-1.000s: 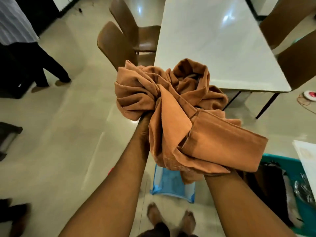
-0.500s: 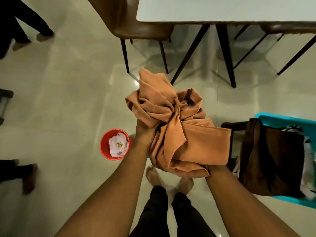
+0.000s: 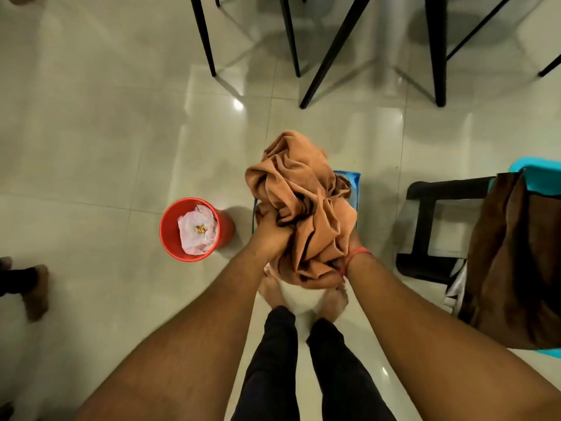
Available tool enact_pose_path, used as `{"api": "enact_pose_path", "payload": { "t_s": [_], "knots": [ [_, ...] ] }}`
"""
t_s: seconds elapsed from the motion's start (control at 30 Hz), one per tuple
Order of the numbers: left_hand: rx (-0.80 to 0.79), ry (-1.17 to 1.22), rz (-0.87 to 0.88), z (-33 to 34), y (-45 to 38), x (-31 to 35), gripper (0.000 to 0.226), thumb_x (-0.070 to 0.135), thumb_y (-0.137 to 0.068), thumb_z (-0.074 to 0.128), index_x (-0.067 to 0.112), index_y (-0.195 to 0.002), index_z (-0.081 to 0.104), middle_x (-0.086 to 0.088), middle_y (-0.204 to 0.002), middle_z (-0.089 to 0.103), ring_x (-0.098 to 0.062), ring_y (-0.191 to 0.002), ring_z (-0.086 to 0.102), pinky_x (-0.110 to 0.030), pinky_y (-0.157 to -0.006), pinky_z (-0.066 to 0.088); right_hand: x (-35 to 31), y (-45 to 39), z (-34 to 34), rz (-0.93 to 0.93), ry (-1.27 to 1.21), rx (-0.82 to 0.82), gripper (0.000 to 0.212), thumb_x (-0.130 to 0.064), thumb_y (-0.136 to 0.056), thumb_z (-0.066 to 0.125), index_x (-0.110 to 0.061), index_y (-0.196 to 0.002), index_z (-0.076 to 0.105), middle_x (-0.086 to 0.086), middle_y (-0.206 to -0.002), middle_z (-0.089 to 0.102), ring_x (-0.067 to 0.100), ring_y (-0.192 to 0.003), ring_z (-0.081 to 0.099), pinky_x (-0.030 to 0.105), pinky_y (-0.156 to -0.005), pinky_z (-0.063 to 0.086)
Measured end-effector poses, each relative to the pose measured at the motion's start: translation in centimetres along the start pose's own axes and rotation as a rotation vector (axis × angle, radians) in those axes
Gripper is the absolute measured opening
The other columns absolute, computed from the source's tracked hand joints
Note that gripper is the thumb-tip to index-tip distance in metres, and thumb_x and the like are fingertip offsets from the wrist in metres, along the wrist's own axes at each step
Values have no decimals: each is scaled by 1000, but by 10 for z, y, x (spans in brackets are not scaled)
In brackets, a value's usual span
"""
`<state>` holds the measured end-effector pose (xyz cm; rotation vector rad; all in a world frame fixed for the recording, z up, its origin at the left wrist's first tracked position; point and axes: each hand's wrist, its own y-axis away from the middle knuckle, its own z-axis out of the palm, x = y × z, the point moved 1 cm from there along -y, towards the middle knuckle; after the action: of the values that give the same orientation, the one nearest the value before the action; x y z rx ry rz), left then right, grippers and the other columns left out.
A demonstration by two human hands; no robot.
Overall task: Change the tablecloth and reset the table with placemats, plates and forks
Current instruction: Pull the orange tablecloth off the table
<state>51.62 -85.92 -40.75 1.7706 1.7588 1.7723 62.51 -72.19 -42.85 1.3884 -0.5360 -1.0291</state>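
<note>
The pale glossy tiled floor (image 3: 91,132) is filling the view, with black metal table and chair legs (image 3: 331,53) standing at the top. At right, a dark brown cloth (image 3: 510,268) is draping over the rim of a teal plastic basket (image 3: 543,177) beside a black stool frame (image 3: 425,232). The bunched orange-brown fabric tablecloth (image 3: 303,208) is hanging between both hands, directly over a blue plastic tray (image 3: 353,189) on the floor. The left hand (image 3: 270,235) is gripping the bundle's near left side, fingers curling into the folds. The right hand (image 3: 349,250) is mostly buried under the cloth, so its fingers cannot be made out. A red round bucket (image 3: 170,238) holding crumpled white paper (image 3: 197,232) is sitting left of the tray. Compared with half a second ago, the bundle is sitting lower and the tabletop has left the view.
</note>
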Motion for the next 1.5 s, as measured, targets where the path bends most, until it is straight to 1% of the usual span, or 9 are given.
{"api": "enact_pose_path", "payload": {
  "t_s": [0.07,0.17,0.3,0.4,0.8,0.97,1.23,1.4,1.5],
  "knots": [
    [-99,-127,-43,4,-4,-2,65,47,-82,60,34,-143,42,7,-134,56,-17,-119,54,-40,-107,44,-5,-3,19,-99,13,-13,47,-54,-101,37,-19,-95,68,9,-83,73,23,-80,71,28,-64,53],
    [-160,-249,-130,9,-9,-6,57,45,-88,56,28,-142,46,-2,-136,59,-25,-118,57,-41,-106,45,-11,-9,36,-292,173,27,40,-46,-91,56,-22,-122,62,8,-109,72,26,-100,68,35,-75,60],
    [-171,-251,-134,10,-10,2,36,34,-99,50,22,-133,55,-9,-127,64,-30,-112,59,-42,-101,47,-13,-14,33,-303,189,88,34,-39,-95,57,-24,-125,61,5,-105,72,24,-94,69,25,-60,56],
    [-140,-223,-157,7,-10,2,38,32,-102,46,17,-136,53,-13,-131,61,-33,-117,57,-45,-103,45,-14,-16,36,-319,201,114,45,-46,-81,65,-33,-124,61,-1,-106,74,22,-98,71,40,-86,58],
    [-211,-321,-159,10,-21,2,36,37,-104,42,17,-130,57,-10,-121,63,-25,-103,59,-34,-87,46,-8,-27,50,-351,349,201,85,-83,-64,51,-51,-142,34,-8,-144,49,20,-130,49,50,-104,47],
    [5,-359,-133,5,-22,6,25,20,-101,45,7,-110,64,-6,-95,62,-22,-90,57,-27,-66,37,8,-83,31,-383,439,247,96,-104,-54,37,-55,-137,35,-15,-146,49,15,-137,44,47,-111,39],
    [0,-346,-58,-9,-4,19,29,29,-103,46,9,-119,59,1,-103,58,-13,-93,52,-24,-73,35,-8,13,50,-398,520,191,58,-52,-96,48,-32,-149,36,0,-142,52,22,-128,50,40,-112,38],
    [-63,-482,115,-14,-4,33,77,75,-88,29,22,-141,47,-3,-131,62,-21,-118,59,-45,-100,50,-31,64,44,-434,630,197,54,-49,-97,49,-27,-146,41,3,-139,56,25,-124,54,28,-99,41],
    [-95,-713,297,-24,41,89,58,54,-101,37,21,-149,41,-6,-151,46,-24,-139,42,-46,-113,36,-53,118,34,-526,710,182,44,-32,-102,50,-17,-143,48,3,-133,56,18,-122,51,18,-92,36]
  ]
}}
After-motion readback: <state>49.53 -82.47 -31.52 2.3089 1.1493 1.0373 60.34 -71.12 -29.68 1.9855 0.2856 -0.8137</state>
